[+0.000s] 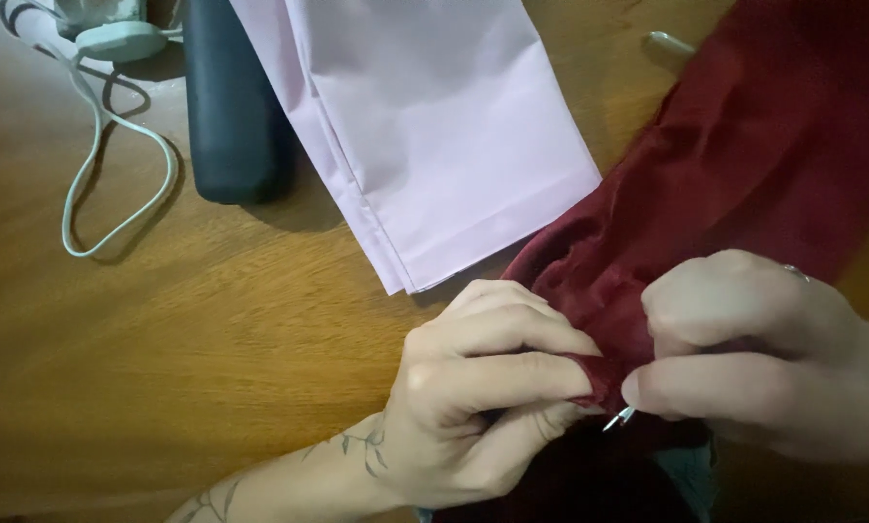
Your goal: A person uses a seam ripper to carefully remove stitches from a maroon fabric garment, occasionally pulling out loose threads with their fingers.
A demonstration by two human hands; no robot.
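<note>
At the near right edge of the wooden table point(163, 368), both of my hands are bunched on one fold of dark red cloth point(744, 145). Left hand point(473, 397): thumb and fingers pinched closed on the fold's edge, forearm lying along the table. Right hand point(754, 358): closed too, thumb and forefinger nipping the same fold from the other side, with a thin metal needle point(619, 418) poking out just below the thumb tip. I cannot see any thread, nor how much of the needle sits inside the cloth. The cloth runs from the pinch up and away to the top right corner, draped over the table edge toward me.

Risks as I judge them:
- Needle point sits very close to the left fingertips; a push through the fold could prick them.
- The fabric looks slippery; the pinched fold could slide out and the layers shift.
- The picture is dim and soft here, so placing the point by eye is uncertain.

Count:
- Red cloth: one piece.
- Needle: one.
- Pale pink folded fabric point(434, 126): one stack, several layers showing at its edge, just beside the red cloth, near touching.
- Dark cylinder point(233, 107), lying left of the pink stack: one.
- White cable point(95, 184), looped on the table at far left: one, leading to a small pale device point(120, 39) at the top edge.
- Small metal object point(671, 42) near the top, beside the red cloth: one; too blurred to identify.
</note>
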